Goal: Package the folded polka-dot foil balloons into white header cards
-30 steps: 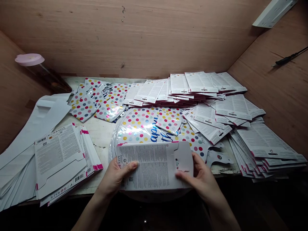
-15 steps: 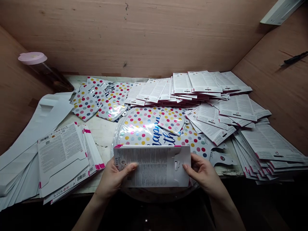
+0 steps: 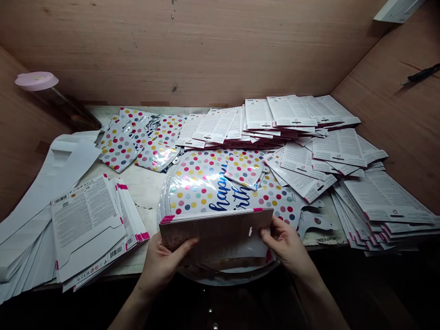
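Between my two hands is a small stack of printed cardboard sleeves (image 3: 216,236), tilted so their pink-marked top edges show. My left hand (image 3: 167,256) grips the left end, thumb across the near face. At the right end, beside the hanging slot, my right hand (image 3: 283,240) pinches the stack between thumb and fingers. Just beyond lie flat dotted foil balloons (image 3: 192,183) with blue lettering, partly hidden by the sleeves. A folded dotted foil balloon (image 3: 244,172) rests on top of them.
More folded dotted balloons (image 3: 118,151) lie at the back left. Flat sleeves (image 3: 85,220) are stacked at left beside white paper sheets (image 3: 65,169). Piles of sleeves (image 3: 338,146) fill the back and right. A pink-lidded bottle (image 3: 37,81) leans at the left wall.
The stack of sleeves has tipped, so its face is darker and its upper edges show more. Both hands keep their hold. The view has shifted slightly.
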Action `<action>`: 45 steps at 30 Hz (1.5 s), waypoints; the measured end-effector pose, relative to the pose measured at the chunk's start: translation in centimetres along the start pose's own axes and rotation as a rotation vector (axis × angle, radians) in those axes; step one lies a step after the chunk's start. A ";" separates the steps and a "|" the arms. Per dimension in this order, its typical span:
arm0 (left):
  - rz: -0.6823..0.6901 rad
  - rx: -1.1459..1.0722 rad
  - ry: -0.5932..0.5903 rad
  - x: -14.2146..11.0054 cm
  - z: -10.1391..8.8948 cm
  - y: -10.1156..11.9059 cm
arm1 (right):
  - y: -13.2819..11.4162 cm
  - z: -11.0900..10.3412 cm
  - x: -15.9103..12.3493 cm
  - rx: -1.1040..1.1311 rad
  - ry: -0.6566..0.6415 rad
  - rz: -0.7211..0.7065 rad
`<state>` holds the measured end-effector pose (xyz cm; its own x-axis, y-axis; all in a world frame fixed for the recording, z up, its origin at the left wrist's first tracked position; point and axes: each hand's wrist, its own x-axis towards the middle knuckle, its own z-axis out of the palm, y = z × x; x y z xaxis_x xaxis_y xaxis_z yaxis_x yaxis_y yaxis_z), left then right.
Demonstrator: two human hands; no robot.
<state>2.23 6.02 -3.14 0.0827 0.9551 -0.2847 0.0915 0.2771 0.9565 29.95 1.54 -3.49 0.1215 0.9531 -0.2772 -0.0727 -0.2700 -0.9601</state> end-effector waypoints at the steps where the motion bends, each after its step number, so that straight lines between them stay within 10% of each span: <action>1: 0.004 0.001 0.025 -0.2 0.2 0.1 | 0.1 0.3 0.0 -0.025 0.040 -0.026; 15: -0.153 -0.116 0.020 -0.9 1.1 1.7 | -0.5 -0.2 0.4 -0.033 0.049 0.001; 23: 0.013 -0.017 0.003 -1.6 0.8 -0.4 | 0.7 0.2 1.4 -0.269 0.200 -0.025; 34: -0.217 -0.272 -0.045 0.0 0.8 1.1 | -0.3 -1.2 -0.7 0.237 -0.061 0.175; 45: -0.364 -0.499 -0.200 1.3 0.5 -0.4 | -2.2 3.0 -2.3 0.568 0.115 0.168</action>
<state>2.81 7.07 -3.91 0.3208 0.7665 -0.5565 -0.3194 0.6406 0.6983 26.90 0.30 -0.65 0.1665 0.8740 -0.4564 -0.6138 -0.2704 -0.7417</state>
